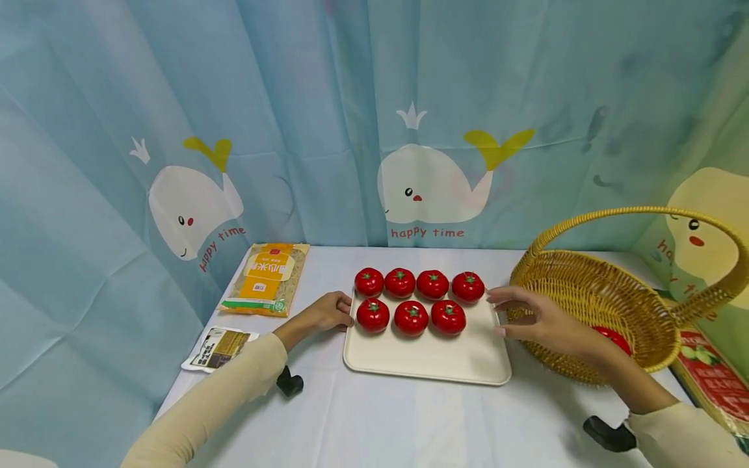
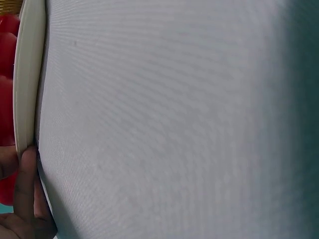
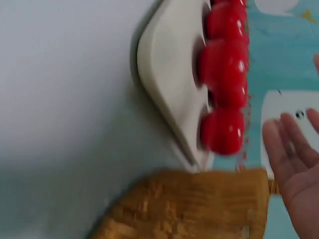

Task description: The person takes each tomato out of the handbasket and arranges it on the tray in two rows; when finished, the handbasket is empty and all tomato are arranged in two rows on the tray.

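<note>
A cream rectangular tray point(image 1: 409, 361) bears several red tomatoes in two rows, the front row point(image 1: 411, 318) three long. At the tray's left edge my left hand point(image 1: 329, 312) pinches the rim, thumb above and fingers point(image 2: 26, 184) at the outer side. My right hand point(image 1: 541, 322) hovers by the tray's right side with fingers spread and nothing between them. Its fingertips come close to the rightmost tomato point(image 1: 467, 286) of the back row. In the right wrist view the palm point(image 3: 304, 191) faces the tomatoes, apart from them.
A woven basket point(image 1: 573, 286) with a tall handle stands right of the tray, one red tomato point(image 1: 613, 339) inside. Left of the tray lie a yellow grain bag point(image 1: 266, 279) and a smaller packet point(image 1: 219, 349). A red-and-green package point(image 1: 710, 370) lies beyond the basket. A curtain hangs behind.
</note>
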A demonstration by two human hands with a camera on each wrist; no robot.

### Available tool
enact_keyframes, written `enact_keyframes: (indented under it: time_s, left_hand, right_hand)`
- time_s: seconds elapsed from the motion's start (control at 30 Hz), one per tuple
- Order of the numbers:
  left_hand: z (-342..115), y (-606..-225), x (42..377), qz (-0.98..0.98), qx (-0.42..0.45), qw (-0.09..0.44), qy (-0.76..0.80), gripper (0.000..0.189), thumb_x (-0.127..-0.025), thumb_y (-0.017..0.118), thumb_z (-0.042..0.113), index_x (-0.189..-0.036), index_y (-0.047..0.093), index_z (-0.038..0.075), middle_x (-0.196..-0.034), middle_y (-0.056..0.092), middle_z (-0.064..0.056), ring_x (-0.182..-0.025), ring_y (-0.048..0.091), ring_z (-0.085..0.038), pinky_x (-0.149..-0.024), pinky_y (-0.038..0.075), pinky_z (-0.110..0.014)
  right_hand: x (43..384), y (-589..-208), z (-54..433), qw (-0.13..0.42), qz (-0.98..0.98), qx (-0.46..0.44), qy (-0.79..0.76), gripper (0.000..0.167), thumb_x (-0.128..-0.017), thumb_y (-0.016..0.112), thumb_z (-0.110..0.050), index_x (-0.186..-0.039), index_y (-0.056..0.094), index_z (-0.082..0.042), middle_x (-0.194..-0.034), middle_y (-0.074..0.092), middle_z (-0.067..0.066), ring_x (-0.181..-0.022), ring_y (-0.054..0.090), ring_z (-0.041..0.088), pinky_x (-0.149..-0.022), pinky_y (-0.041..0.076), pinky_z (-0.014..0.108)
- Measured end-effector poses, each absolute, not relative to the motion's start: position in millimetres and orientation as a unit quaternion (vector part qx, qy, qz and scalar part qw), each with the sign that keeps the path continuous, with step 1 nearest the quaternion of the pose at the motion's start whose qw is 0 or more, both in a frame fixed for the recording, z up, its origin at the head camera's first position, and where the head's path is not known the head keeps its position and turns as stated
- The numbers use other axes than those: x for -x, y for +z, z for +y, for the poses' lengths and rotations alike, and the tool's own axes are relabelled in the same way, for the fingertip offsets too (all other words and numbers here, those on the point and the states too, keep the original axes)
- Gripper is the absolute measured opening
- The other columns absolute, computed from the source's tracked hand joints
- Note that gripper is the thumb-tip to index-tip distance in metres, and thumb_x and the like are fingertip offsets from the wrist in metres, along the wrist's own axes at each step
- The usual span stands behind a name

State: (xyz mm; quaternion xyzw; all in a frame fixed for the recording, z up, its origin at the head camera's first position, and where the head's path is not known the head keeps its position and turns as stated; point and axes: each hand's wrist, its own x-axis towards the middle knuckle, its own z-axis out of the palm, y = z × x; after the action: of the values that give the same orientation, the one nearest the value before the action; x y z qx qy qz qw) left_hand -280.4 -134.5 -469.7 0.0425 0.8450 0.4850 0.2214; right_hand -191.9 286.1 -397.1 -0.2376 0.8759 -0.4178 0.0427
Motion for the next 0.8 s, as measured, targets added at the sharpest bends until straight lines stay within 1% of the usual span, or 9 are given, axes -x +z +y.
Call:
enact_keyframes:
  time_s: [0.07, 0.17, 0.23, 0.3, 0.37, 0.5, 0.67, 0.73, 0.8]
  left_hand:
    - [-135, -470, 280, 0.845, -0.042, 0.223, 0.484, 0.043, -0.082, 0.072, -0.003, -0.122, 0.054, -0.004, -0.097, 0.059, -0.01, -0.081, 0.062, -0.017, -0.072, 0.063, -0.029]
    - [-135, -471, 280, 0.845, -0.042, 0.224, 0.484, 0.043, -0.082, 0.072, -0.003, -0.122, 0.054, -0.004, -0.097, 0.059, -0.01, -0.081, 0.062, -0.017, -0.072, 0.063, -0.029]
    - [-135, -471, 280, 0.844, -0.041, 0.225, 0.486, 0.043, -0.082, 0.072, -0.003, -0.122, 0.054, -0.005, -0.096, 0.059, -0.01, -0.081, 0.062, -0.017, -0.072, 0.063, -0.029]
    - [-135, -471, 280, 0.844, -0.04, 0.225, 0.485, 0.043, -0.082, 0.072, -0.003, -0.121, 0.054, -0.004, -0.096, 0.058, -0.01, -0.08, 0.061, -0.017, -0.072, 0.063, -0.029]
    - [-135, -471, 280, 0.843, -0.041, 0.227, 0.485, 0.043, -0.082, 0.072, -0.003, -0.121, 0.054, -0.004, -0.096, 0.058, -0.01, -0.08, 0.061, -0.017, -0.072, 0.063, -0.029]
    - [-135, -470, 281, 0.844, -0.044, 0.228, 0.483, 0.042, -0.083, 0.072, -0.003, -0.122, 0.054, -0.004, -0.096, 0.059, -0.01, -0.081, 0.061, -0.016, -0.072, 0.063, -0.028]
    - [-135, -470, 281, 0.849, -0.046, 0.226, 0.476, 0.042, -0.083, 0.072, -0.002, -0.121, 0.055, -0.004, -0.096, 0.058, -0.009, -0.08, 0.06, -0.016, -0.072, 0.063, -0.028]
    - [-135, -470, 281, 0.85, -0.045, 0.225, 0.475, 0.042, -0.083, 0.072, -0.001, -0.121, 0.055, -0.003, -0.096, 0.058, -0.009, -0.081, 0.061, -0.016, -0.072, 0.063, -0.028]
    - [-135, -469, 281, 0.85, -0.047, 0.225, 0.474, 0.043, -0.083, 0.072, -0.001, -0.121, 0.055, -0.003, -0.097, 0.059, -0.01, -0.081, 0.061, -0.016, -0.072, 0.063, -0.028]
  right_hand:
    - [187, -395, 299, 0.034, 0.879, 0.236, -0.414, 0.055, -0.086, 0.08, -0.015, -0.135, 0.056, -0.009, -0.129, 0.061, 0.006, -0.11, 0.061, 0.006, -0.085, 0.06, 0.029]
    - [181, -394, 321, 0.015, 0.882, 0.244, -0.402, 0.058, -0.085, 0.079, -0.01, -0.137, 0.054, -0.007, -0.127, 0.062, 0.003, -0.11, 0.061, 0.006, -0.081, 0.059, 0.026]
    - [178, -393, 337, 0.003, 0.883, 0.248, -0.397, 0.06, -0.084, 0.079, -0.006, -0.138, 0.053, -0.004, -0.125, 0.064, -0.004, -0.109, 0.062, 0.005, -0.078, 0.059, 0.024]
    - [175, -391, 351, -0.008, 0.885, 0.248, -0.394, 0.062, -0.083, 0.078, -0.002, -0.139, 0.052, -0.002, -0.125, 0.064, -0.007, -0.109, 0.061, 0.002, -0.078, 0.058, 0.023]
    - [172, -390, 366, -0.016, 0.889, 0.242, -0.388, 0.062, -0.083, 0.076, 0.0, -0.14, 0.051, -0.002, -0.125, 0.062, -0.016, -0.108, 0.061, -0.002, -0.076, 0.058, 0.022]
    - [167, -391, 392, -0.015, 0.902, 0.204, -0.38, 0.056, -0.091, 0.067, -0.001, -0.143, 0.049, -0.007, -0.127, 0.055, -0.027, -0.105, 0.058, -0.006, -0.068, 0.059, 0.025]
    - [166, -393, 414, -0.003, 0.919, 0.152, -0.364, 0.045, -0.1, 0.056, -0.011, -0.144, 0.046, -0.012, -0.121, 0.048, -0.036, -0.097, 0.057, -0.008, -0.057, 0.057, 0.03]
    - [167, -395, 419, 0.012, 0.922, 0.139, -0.36, 0.045, -0.102, 0.054, -0.014, -0.146, 0.044, -0.014, -0.116, 0.048, -0.036, -0.094, 0.058, -0.007, -0.057, 0.056, 0.03]
    - [167, -397, 422, 0.03, 0.922, 0.136, -0.36, 0.045, -0.104, 0.052, -0.014, -0.147, 0.042, -0.012, -0.113, 0.053, -0.031, -0.09, 0.061, -0.002, -0.056, 0.057, 0.031]
